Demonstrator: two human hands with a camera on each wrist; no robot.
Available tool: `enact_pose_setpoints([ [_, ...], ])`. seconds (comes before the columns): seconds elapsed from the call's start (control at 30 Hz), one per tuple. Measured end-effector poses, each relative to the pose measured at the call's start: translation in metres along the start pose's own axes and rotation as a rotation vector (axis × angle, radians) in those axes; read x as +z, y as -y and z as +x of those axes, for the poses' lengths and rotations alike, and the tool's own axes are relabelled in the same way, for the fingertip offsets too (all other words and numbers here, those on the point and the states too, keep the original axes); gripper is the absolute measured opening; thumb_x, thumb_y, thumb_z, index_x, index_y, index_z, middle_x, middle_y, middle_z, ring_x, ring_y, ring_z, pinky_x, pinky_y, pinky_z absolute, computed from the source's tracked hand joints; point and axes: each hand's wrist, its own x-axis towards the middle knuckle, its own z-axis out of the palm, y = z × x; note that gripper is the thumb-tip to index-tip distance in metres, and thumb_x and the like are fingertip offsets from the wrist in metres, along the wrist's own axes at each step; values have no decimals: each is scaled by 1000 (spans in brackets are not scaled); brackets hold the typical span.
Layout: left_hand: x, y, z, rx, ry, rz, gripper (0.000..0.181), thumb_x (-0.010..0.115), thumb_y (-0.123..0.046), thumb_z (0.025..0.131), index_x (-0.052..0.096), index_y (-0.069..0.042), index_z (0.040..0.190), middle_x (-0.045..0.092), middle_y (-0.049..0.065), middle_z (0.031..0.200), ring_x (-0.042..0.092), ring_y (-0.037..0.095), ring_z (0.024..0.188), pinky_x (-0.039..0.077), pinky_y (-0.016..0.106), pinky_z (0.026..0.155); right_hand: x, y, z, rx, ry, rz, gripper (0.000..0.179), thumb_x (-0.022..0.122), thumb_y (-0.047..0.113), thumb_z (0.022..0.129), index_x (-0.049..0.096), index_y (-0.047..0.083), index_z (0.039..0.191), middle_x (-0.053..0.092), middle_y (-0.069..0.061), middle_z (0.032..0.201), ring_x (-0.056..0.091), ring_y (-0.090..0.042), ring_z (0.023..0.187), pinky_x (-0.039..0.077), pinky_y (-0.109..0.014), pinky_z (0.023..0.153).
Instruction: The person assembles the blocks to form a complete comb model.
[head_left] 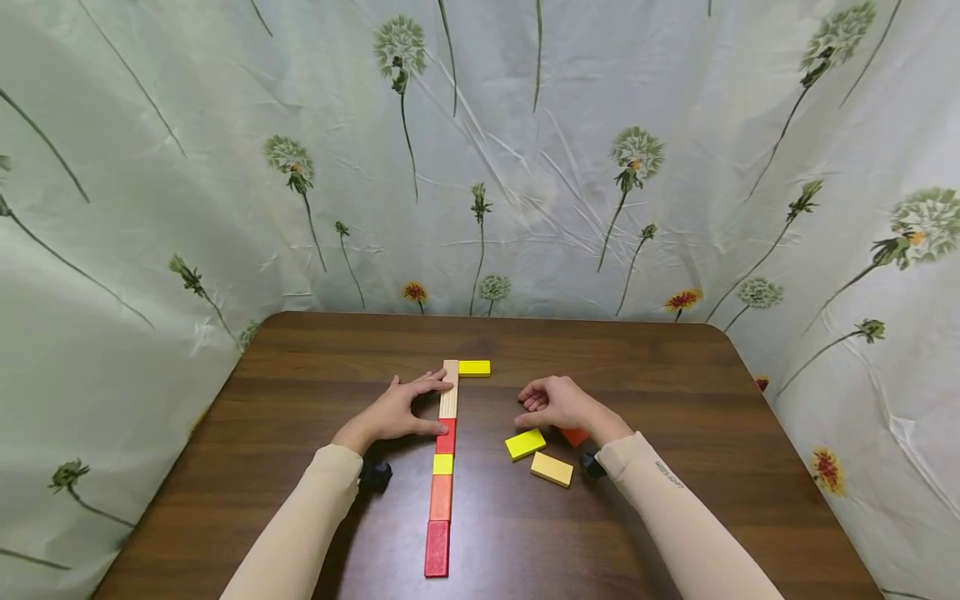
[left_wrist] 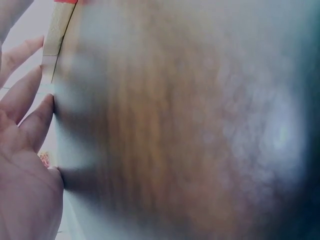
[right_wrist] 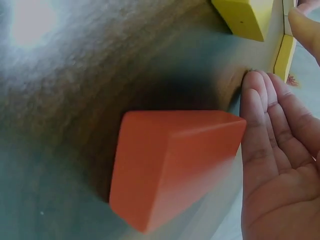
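A straight row of flat blocks runs away from me: a dark red block (head_left: 437, 548), an orange block (head_left: 441, 498), a yellow block (head_left: 443, 464), a red block (head_left: 446, 442) and pale wooden blocks (head_left: 448, 404). A second yellow block (head_left: 474, 368) sticks out to the right at the far end. My left hand (head_left: 397, 408) lies spread along the row's left side, fingertips at the pale wood and thumb at the red block. To the right of the row my right hand (head_left: 566, 406) hovers low with loosely bent fingers, holding nothing. Below it sits an orange-red block (right_wrist: 165, 165), partly hidden in the head view.
A loose yellow block (head_left: 525, 444) and a tan block (head_left: 551, 469) lie on the brown wooden table (head_left: 637, 358), left of the right wrist. Behind the table hangs a flower-printed curtain (head_left: 540, 167). The left wrist view is mostly blurred tabletop.
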Motion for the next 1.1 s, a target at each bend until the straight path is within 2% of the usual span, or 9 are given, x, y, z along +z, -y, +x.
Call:
enact_pose_setpoints([
  [0.47,0,-1,0,6,5,-18,78,89,-49,86,59,-25,154,35,3,176,28,35,166,-1,80,127,0,-5,-12,-47,24,-39,42,91,30,89,77,4,119,75,-2,103,65,-10,91,57,-19,85],
  [0.77,0,-1,1,3,8,-15,78,89,-49,86,59,-25,154,35,3,176,28,35,166,-2,80,127,1,-6,-19,-101,57,-47,42,93,25,85,78,4,118,77,-2,103,66,-13,90,57,-19,82],
  [1.1,0,0,0,6,-2,-17,78,89,-50,86,60,-25,154,36,3,176,29,33,165,0,81,127,2,-5,-18,-109,60,-45,38,93,22,86,78,4,116,78,-3,104,66,-14,90,56,-19,82],
])
